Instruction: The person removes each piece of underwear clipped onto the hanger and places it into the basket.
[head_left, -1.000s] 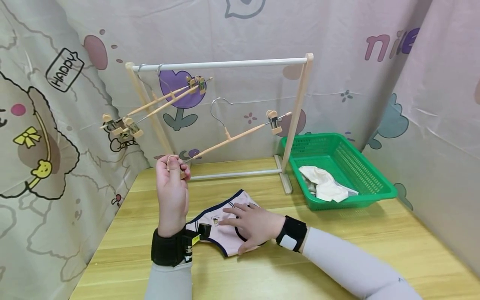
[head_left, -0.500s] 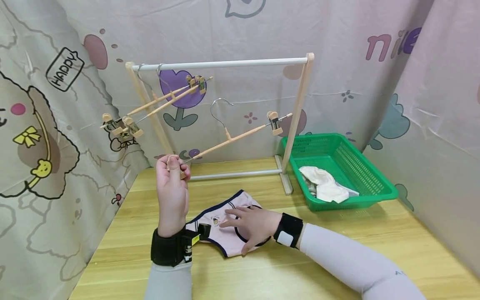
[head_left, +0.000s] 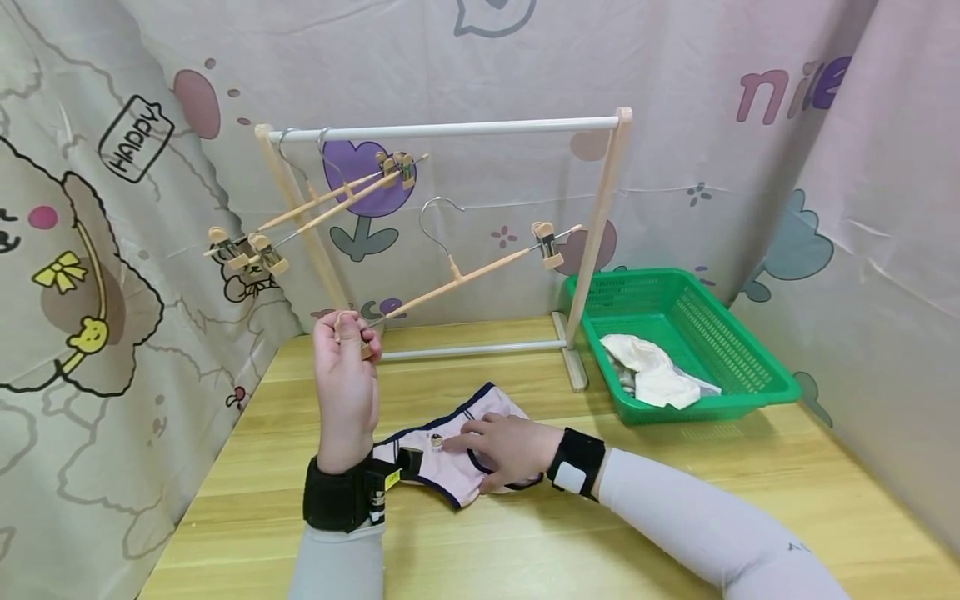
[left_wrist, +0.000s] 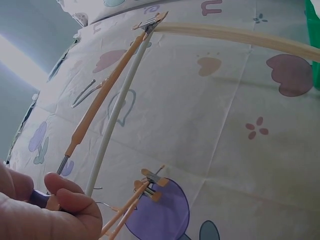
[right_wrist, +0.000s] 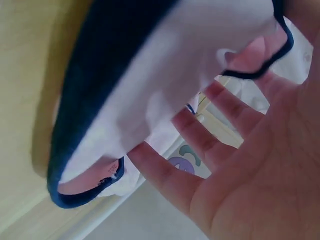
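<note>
My left hand (head_left: 347,375) grips the left end of a wooden clip hanger (head_left: 427,294), holding it up at a slant in front of the rack. Its metal hook points up, and a free clip (head_left: 547,245) shows at the far end. In the left wrist view, thumb and fingers close round the clip end, hiding most of that clip. Pink underpants (head_left: 450,479) with navy trim lie on the table, partly behind my left wrist. My right hand (head_left: 517,447) rests on their right part; in the right wrist view its fingers (right_wrist: 202,137) extend, fingertips at the cloth.
A wood-and-white rack (head_left: 450,129) stands at the back, with two clip hangers (head_left: 337,200) on the left of its rail. To the right is a green basket (head_left: 750,367) with white cloth (head_left: 652,371) inside. A printed curtain hangs behind the table (head_left: 247,500).
The right hand's fingers have drawn closer together on the underpants, and the cloth has creased and shifted slightly under them. The left hand and hanger keep their place.
</note>
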